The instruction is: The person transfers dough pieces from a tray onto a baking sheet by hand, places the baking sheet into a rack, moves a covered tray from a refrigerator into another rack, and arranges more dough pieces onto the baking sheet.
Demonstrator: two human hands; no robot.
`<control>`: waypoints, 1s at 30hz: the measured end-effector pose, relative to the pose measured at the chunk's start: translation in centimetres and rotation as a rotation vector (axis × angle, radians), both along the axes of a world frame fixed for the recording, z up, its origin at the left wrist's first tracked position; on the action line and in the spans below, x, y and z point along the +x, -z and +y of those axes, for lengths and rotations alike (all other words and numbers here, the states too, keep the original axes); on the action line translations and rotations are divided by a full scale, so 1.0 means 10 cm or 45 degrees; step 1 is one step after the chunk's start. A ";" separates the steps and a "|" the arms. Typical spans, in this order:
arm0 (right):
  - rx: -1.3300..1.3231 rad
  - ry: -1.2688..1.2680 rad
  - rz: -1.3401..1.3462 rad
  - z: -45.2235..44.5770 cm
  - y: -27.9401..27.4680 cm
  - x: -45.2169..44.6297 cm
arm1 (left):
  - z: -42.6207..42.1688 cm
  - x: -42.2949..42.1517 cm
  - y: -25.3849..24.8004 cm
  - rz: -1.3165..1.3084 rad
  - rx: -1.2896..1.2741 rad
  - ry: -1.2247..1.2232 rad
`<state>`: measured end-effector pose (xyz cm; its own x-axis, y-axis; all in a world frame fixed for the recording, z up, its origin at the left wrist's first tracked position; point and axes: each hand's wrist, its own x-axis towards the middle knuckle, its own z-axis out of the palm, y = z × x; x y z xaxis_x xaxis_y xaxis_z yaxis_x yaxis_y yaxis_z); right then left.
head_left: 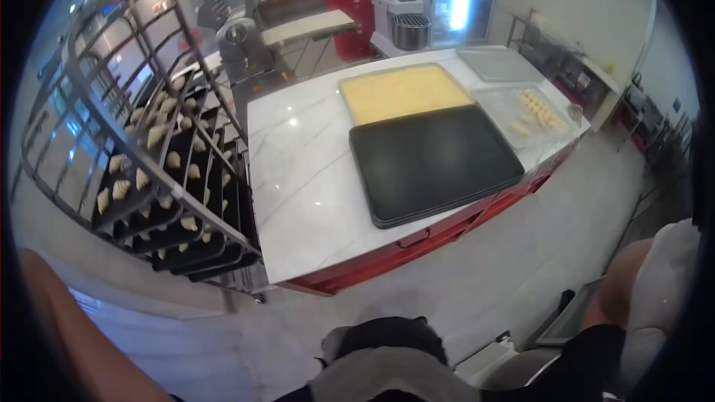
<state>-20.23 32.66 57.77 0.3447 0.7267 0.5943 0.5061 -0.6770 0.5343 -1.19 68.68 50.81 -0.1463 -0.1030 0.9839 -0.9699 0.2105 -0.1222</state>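
Neither of my hands shows. My left forearm enters at the lower left edge, and its hand is out of frame. At the right edge a bare arm and a pale sleeve or cloth are visible, with no hand. Ahead, a black baking tray (pixel 436 164) lies on the marble-topped table (pixel 298 179), close to its front edge. Behind it a tray holds a flat yellow sheet (pixel 406 93). To the right, small pale dough pieces (pixel 540 110) rest on a plastic-covered tray (pixel 506 119).
A wheeled metal rack (pixel 126 134) with trays of shaped dough stands left of the table. An empty-looking tray (pixel 500 65) lies at the back right. A mixer (pixel 402 18) and a dough machine (pixel 246 45) stand behind. Shelves line the right wall.
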 end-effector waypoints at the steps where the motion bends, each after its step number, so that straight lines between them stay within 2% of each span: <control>1: 0.005 0.004 -0.005 -0.20 -0.05 -0.08 | -0.25 -0.05 -0.04 -0.005 0.005 0.016; 9: 0.017 0.064 0.030 -1.51 -0.10 -0.39 | -1.68 -0.20 -0.02 0.014 -0.010 0.169; 18: 0.283 0.394 0.146 -3.18 0.21 -0.42 | -3.56 0.51 0.42 0.170 -0.099 0.406; 21: 0.609 0.755 0.216 -3.96 0.79 -0.41 | -4.40 1.03 0.58 0.325 -0.163 0.524; 24: 0.954 1.160 0.283 -4.94 1.95 -0.46 | -5.38 1.47 0.88 0.572 -0.063 0.580; 27: 1.146 1.303 0.277 -5.67 2.91 -0.66 | -6.35 1.60 1.51 0.924 0.374 0.577; 28: 1.350 1.350 0.292 -5.89 3.18 -0.70 | -6.69 1.58 1.79 1.059 0.617 0.565; 29: 1.559 1.395 0.303 -6.10 3.42 -0.76 | -7.01 1.53 2.01 1.039 0.874 0.508; 30: 1.626 1.417 0.307 -6.28 3.65 -0.76 | -7.34 1.46 2.20 1.009 1.129 0.447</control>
